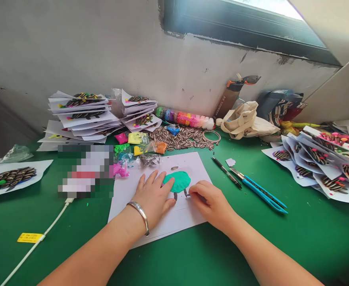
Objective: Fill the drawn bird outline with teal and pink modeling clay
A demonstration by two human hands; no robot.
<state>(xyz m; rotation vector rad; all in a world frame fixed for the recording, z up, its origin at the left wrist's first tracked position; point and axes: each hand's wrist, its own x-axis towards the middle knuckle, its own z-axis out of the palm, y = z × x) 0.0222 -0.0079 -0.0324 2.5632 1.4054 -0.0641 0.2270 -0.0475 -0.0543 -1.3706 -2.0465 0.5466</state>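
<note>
A white sheet of paper (159, 228) lies on the green table, bearing a flat teal clay oval (178, 181). Two short dark strips reach down from the oval's lower edge; one dark strip (175, 196) stands near its middle. My left hand (153, 194), with a silver bangle at the wrist, rests flat on the paper, fingers spread, one fingertip at the oval's left edge. At the other strip, below the oval's right side, my right hand (208, 200) pinches a small dark strip (187, 194), partly hidden by the fingers. A single sunflower seed (174, 167) lies above the oval.
Behind the paper are a pile of sunflower seeds (180, 138), a tape roll (211, 136) and bagged coloured clay (137, 138). A pen (226, 172) and blue tweezers (262, 192) lie to the right. Stacked seed pictures stand left (85, 119) and right (320, 159). A white cable (40, 240) crosses the left.
</note>
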